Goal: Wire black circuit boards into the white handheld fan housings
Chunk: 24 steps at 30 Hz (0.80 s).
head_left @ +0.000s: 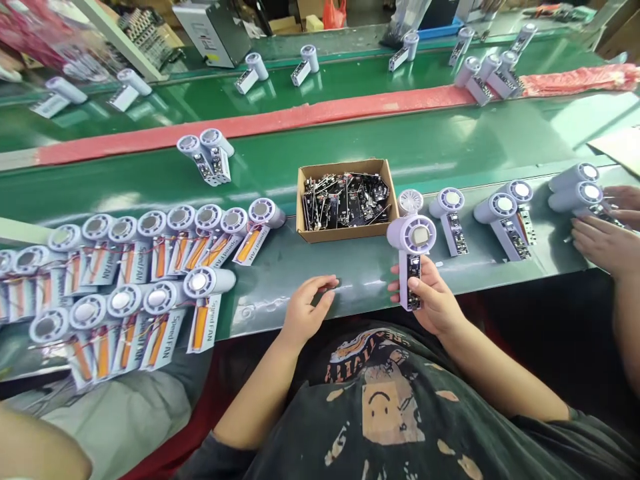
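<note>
Upright in my right hand (pixel 435 297) is a lavender handheld fan (pixel 411 247), gripped by its handle, where a black circuit board shows. My left hand (pixel 307 307) is at the near edge of the bench, its fingers apart and nothing in them. Beyond my hands stands a cardboard box (pixel 345 233) full of black circuit boards (pixel 345 200). Just behind the held fan, another fan (pixel 411 201) stands beside the box. To the right of it lies a fan with its board exposed (pixel 454 220).
Rows of fans with orange batteries (pixel 160 257) cover the left side. A pair of fans (pixel 207 157) sits on the green belt (pixel 270 153), below a red strip (pixel 300 117). More fans stand on the far belt. At right, a co-worker's hands (pixel 600 240) touch fans.
</note>
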### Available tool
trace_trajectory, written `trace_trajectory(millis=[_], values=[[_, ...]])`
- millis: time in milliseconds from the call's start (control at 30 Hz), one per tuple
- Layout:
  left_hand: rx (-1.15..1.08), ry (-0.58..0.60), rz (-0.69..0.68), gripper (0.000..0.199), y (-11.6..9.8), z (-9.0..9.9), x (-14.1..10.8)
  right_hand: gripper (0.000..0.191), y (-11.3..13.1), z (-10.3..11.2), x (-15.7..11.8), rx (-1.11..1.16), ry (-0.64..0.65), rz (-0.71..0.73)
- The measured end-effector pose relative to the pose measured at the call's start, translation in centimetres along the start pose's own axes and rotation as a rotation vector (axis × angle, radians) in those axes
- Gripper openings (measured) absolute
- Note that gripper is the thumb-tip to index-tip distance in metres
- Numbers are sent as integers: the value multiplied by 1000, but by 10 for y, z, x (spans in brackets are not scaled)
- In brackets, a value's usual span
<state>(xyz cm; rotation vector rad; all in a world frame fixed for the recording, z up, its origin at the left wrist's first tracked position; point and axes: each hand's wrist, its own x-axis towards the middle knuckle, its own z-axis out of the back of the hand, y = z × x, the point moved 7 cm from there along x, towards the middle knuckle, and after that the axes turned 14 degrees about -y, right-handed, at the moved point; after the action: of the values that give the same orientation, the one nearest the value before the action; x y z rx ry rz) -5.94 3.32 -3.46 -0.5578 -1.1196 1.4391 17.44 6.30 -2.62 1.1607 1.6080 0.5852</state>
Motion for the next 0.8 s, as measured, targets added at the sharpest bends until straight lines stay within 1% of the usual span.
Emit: trace_trajectory(millis=[133,300,433,600,700,800], values=[[13,-3,-30,25,2,-1,1,55,19,11,6,-39,-71,93],[47,7,-87,22,-3,2,1,50,44,32,13,-38,-153,181],[69,2,-151,21,-8,1,0,47,60,51,19,-25,-227,235],[145,1,-270,21,-11,-1,-4,48,81,73,26,-41,-300,312],[169,-5,-309,21,-10,-1,-5,46,94,92,32,-53,-384,313],[184,-11,-334,22,-9,0,-5,46,101,108,39,-71,-453,289]])
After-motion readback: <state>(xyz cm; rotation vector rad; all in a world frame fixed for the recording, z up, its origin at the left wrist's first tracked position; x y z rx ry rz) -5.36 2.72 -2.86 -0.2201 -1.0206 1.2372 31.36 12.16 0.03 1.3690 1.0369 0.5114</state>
